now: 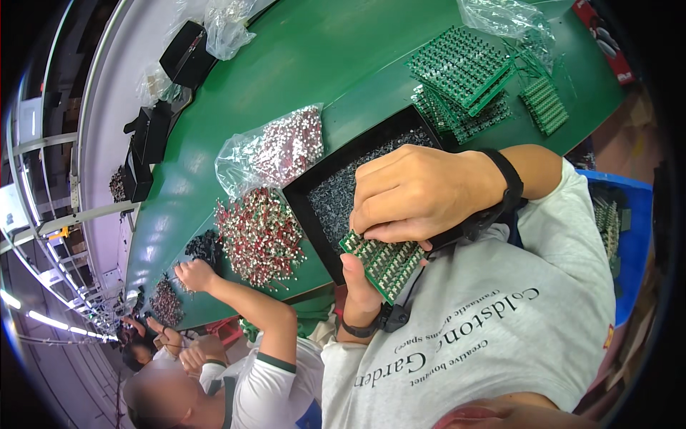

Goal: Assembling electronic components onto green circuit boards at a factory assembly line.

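Note:
My left hand [361,287] grips a green circuit board panel [389,270] set with rows of small pale parts. Its thumb lies along the near left edge, and a fingertip shows at the opposite side. Bent over the panel's far end is my right hand [411,193], its fingers pinched together at the board. What sits between those fingertips is hidden. Both wrists wear black straps. Beneath the right hand stands a black tray [306,214] holding many small dark and silvery pieces [336,204].
Left of the tray lie a heap of red-and-white wire leads [259,236] and a clear bag of similar leads [289,143]. Stacked circuit panels [461,68] stand behind; a blue bin [636,243] is at right. A co-worker's hand [194,275] is beside a black pile [205,247].

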The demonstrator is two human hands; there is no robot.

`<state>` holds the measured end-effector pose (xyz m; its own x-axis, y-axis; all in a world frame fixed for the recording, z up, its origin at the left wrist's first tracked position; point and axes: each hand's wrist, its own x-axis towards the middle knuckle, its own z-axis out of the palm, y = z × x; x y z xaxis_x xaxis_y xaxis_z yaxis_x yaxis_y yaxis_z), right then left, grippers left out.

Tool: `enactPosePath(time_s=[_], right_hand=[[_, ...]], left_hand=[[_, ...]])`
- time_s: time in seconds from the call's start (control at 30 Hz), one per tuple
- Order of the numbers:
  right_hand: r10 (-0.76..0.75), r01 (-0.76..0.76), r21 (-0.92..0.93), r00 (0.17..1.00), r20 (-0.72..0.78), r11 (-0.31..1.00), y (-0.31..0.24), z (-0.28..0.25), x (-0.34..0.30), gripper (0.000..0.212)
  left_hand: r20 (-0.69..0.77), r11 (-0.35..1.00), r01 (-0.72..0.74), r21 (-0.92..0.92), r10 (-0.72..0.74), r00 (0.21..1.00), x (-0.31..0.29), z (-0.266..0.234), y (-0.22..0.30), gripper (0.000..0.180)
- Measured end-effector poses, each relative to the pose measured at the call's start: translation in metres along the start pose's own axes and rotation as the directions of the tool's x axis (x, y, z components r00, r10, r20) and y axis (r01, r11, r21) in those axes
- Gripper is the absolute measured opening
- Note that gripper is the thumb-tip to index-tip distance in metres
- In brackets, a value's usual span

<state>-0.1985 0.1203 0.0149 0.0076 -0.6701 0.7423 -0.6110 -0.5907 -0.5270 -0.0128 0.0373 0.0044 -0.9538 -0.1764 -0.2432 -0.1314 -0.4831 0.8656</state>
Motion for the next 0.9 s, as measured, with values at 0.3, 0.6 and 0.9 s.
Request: enactPosePath(time_s=[0.3, 0.6, 0.9], right_hand=[[0.029, -0.03, 0.056, 1.0, 0.009, 0.998, -0.001, -0.001, -0.001, 0.016], [0.02, -0.019, 0.068, 1.0, -0.016, 0.997, 0.0, 0.0, -0.001, 0.015], [0.067, -0.067, -0.008, 0.998, 0.004, 0.998, -0.005, -0.008, 0.002, 0.017]], left_hand=[[0.037, 0.995, 0.041, -0.094, -0.037, 0.999, 0.001, -0.001, -0.003, 0.102], [-0.008, 1.0, -0.009, -0.017, 0.009, 1.0, 0.003, 0.0, -0.004, 0.099], [0.001, 0.999, -0.026, -0.048, 0.026, 1.0, 0.004, 0.001, -0.006, 0.099]])
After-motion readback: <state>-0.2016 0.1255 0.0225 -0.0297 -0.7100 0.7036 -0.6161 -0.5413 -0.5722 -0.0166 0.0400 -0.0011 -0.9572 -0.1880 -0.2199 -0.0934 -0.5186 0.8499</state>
